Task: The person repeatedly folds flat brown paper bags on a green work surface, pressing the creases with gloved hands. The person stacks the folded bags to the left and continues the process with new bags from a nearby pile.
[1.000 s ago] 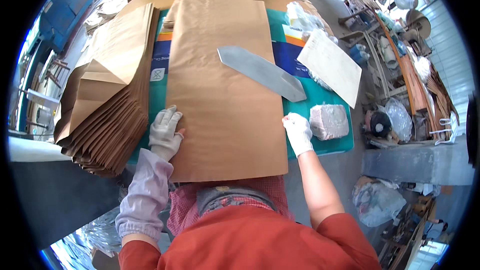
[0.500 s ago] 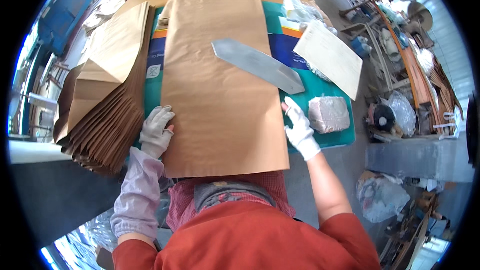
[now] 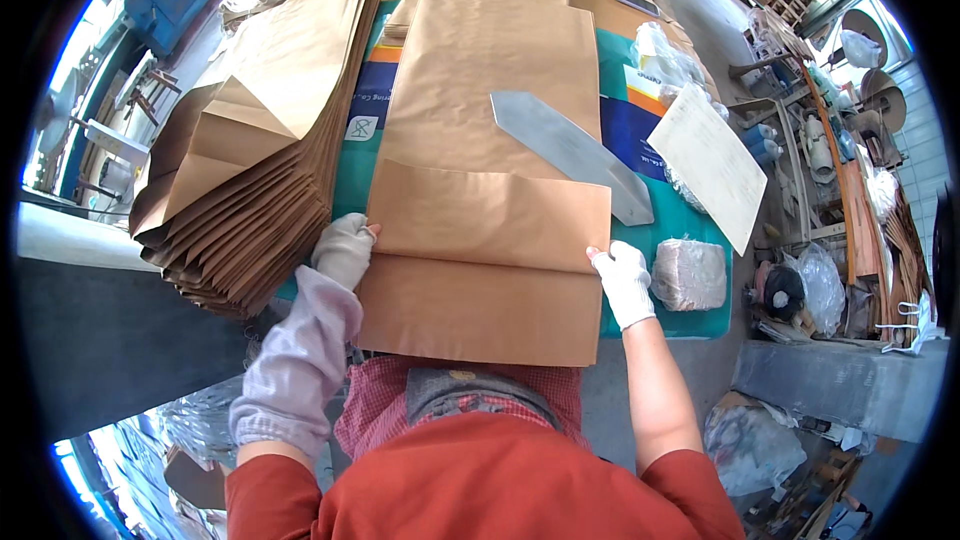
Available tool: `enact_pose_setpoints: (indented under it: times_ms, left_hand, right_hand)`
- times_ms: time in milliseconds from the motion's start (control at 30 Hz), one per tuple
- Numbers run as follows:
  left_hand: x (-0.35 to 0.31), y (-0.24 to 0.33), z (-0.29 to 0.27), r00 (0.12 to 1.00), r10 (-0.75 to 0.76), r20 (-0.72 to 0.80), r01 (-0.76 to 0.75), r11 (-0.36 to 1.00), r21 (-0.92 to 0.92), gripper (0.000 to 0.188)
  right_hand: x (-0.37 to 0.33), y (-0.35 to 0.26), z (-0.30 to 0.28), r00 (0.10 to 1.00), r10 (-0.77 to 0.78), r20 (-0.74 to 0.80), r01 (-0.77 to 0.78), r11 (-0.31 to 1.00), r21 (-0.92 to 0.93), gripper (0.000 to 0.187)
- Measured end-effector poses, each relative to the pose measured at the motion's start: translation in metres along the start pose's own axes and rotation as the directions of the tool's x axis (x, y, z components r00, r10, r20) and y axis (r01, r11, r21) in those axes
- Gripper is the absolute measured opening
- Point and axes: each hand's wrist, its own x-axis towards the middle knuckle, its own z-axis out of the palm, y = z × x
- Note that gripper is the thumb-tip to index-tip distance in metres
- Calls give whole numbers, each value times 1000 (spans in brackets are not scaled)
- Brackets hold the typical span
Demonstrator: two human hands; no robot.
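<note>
Paper [image 3: 490, 215] is being pinched at opposite sides by left hand [image 3: 343, 250] and right hand [image 3: 624, 283], apparently for evenness. It is seemingly being weighted by a metal plate [image 3: 575, 153].

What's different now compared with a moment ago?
The brown paper, flat before, now has a flap turned up toward its far end. The left hand and right hand have taken hold of the flap's two sides. The grey pointed plate, white board and wrapped block lie as they did.
</note>
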Motion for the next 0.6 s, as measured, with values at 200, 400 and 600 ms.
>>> enact_pose_setpoints:
  times_ms: [200, 400, 600]
  left_hand:
    - [-2, 2, 32, 975, 103, -198, -25, 931, 364, 36]
    - [5, 12, 26, 990, 55, -134, -10, 950, 313, 30]
    - [2, 10, 24, 991, 26, -130, 16, 952, 306, 30]
  right_hand:
    - [-10, 7, 36, 960, -94, -263, 31, 972, -235, 31]
    - [-12, 9, 47, 940, -134, -312, 45, 960, -277, 27]
    - [1, -29, 28, 573, -813, -104, 612, 509, -606, 63]
